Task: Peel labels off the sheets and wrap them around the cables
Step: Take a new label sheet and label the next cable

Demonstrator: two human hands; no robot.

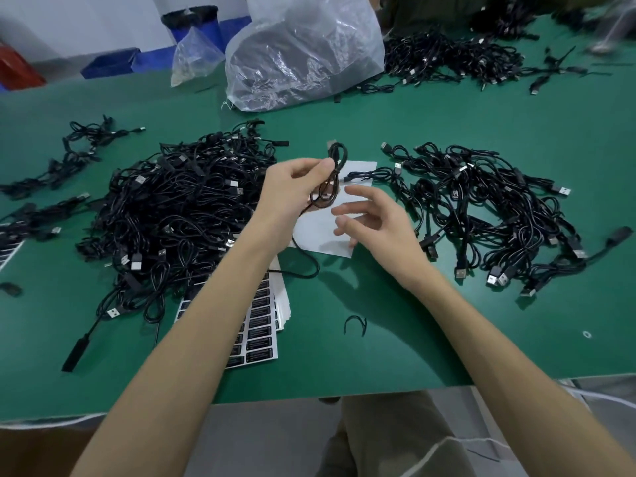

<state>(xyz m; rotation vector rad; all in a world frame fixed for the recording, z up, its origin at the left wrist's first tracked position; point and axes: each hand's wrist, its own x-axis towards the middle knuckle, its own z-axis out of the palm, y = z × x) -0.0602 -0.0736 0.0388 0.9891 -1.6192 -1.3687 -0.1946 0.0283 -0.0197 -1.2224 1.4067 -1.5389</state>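
My left hand [296,191] pinches a coiled black cable [331,180] and holds it up over the middle of the green table [378,339]; the cable's tail trails down and loops on the table. Just to the right, my right hand [375,222] hovers with its fingers spread and nothing in it. Under both hands lies a blank white backing sheet [320,232]. A stack of sheets with black labels [260,325] lies near my left forearm, partly hidden by it.
A large heap of black USB cables [179,208] lies left of my hands, another heap [481,215] to the right. A clear plastic bag [303,53] stands at the back, with more cables [447,56] behind it. A black twist tie [356,323] lies near the front.
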